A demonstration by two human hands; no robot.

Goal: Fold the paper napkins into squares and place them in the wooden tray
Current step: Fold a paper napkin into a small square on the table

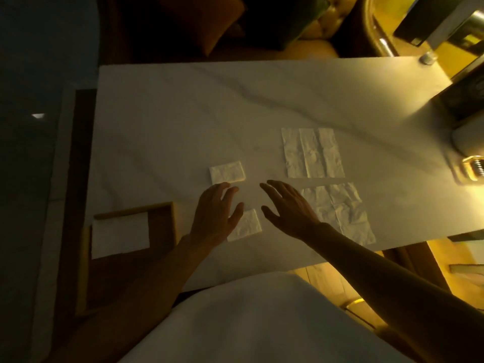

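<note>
Two folded square napkins lie on the white table: one (pixel 227 175) just beyond my left hand, another (pixel 247 226) partly under it. My left hand (pixel 216 213) hovers open, fingers spread, over the nearer square. My right hand (pixel 288 208) is open too, palm down, its fingers pointing toward the far square. Two unfolded, creased napkins lie to the right, one farther (pixel 313 153) and one nearer (pixel 345 213), partly hidden by my right wrist. The wooden tray (pixel 162 218) sits at the table's left front corner with a white folded napkin (pixel 120 235) inside.
The marble-patterned table (pixel 209 106) stretches away ahead. A brass object (pixel 471 169) and a dark box (pixel 468 100) stand at the right edge. A dark strip borders the table on the left. My white-clothed lap fills the bottom.
</note>
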